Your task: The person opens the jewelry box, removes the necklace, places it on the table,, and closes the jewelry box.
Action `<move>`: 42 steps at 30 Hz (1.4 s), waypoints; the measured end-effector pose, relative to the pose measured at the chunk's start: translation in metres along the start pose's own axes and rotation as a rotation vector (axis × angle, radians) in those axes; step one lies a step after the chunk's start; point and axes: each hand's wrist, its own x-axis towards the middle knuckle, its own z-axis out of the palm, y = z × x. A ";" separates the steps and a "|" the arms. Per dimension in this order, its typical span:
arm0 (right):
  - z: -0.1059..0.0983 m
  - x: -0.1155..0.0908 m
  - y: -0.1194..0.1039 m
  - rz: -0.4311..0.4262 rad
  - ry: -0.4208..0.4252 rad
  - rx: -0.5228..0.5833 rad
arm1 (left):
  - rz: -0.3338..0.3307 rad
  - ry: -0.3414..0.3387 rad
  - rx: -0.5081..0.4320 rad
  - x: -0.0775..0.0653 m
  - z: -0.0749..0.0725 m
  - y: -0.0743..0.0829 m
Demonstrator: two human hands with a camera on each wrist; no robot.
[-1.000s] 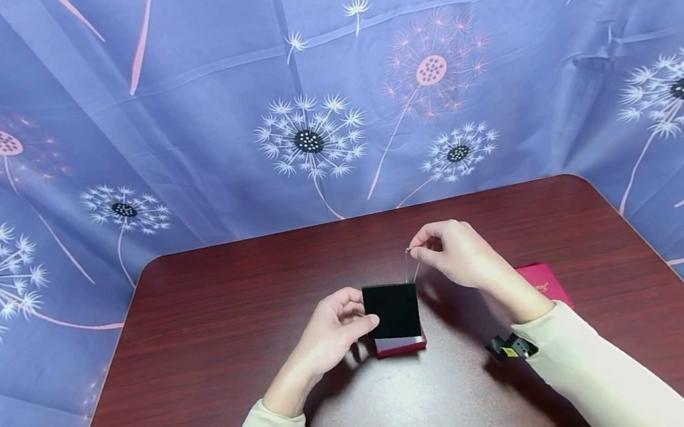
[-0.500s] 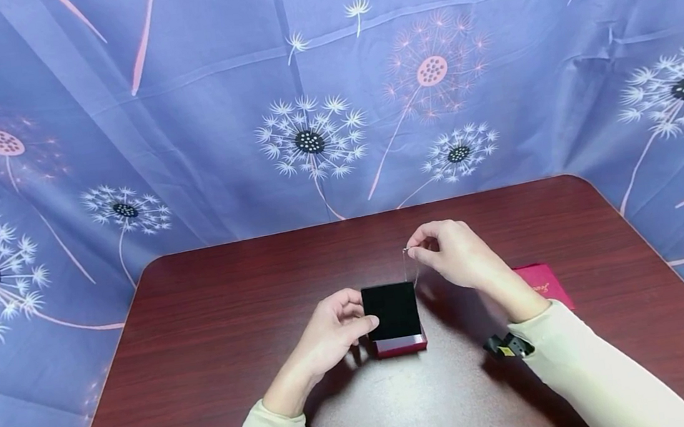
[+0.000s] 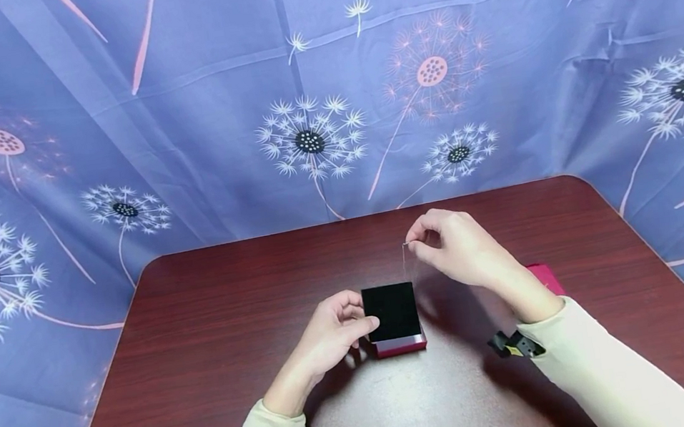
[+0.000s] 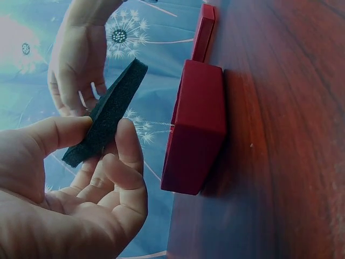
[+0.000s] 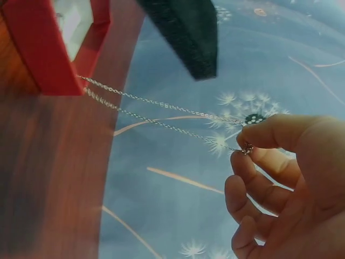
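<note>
My left hand (image 3: 334,331) pinches a square black foam pad (image 3: 391,311) between thumb and fingers, holding it tilted over a small red jewelry box (image 3: 402,347). A pale lining (image 5: 75,24) shows inside that box in the right wrist view. Thumb and fingertips of my right hand (image 3: 460,250) pinch a thin silver chain necklace (image 5: 161,103) by its clasp end. Two strands of the necklace run down from the fingers to the rim of the red box, where the lower part is hidden. The pad stays apart from the box in the left wrist view.
A flat red lid (image 3: 545,278) with gold lettering lies on the brown wooden table (image 3: 232,314), partly covered by my right forearm. Behind the table hangs a blue curtain (image 3: 210,151) with dandelion prints.
My right hand has risen slightly with the necklace end and the strands hang straighter. Its forearm now covers more of the lid. My left hand and the pad have barely moved.
</note>
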 end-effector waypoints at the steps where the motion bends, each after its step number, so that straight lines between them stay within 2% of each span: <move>1: -0.002 0.000 -0.002 -0.003 0.004 0.003 | 0.001 -0.001 0.001 0.000 0.000 0.000; 11: -0.024 -0.002 -0.019 -0.054 0.051 -0.011 | -0.004 -0.001 0.006 0.001 0.000 0.000; 23: -0.051 -0.001 -0.029 -0.095 0.127 -0.020 | 0.001 -0.004 0.005 0.001 0.000 0.000; 30: -0.067 0.002 -0.031 -0.101 0.202 -0.038 | 0.006 -0.008 -0.008 0.001 0.000 0.000; 37: -0.084 0.010 -0.028 -0.101 0.260 -0.088 | -0.009 -0.002 -0.003 0.000 0.000 0.000; 42: -0.091 0.023 -0.012 -0.079 0.249 -0.123 | -0.010 0.001 0.000 -0.001 0.000 0.001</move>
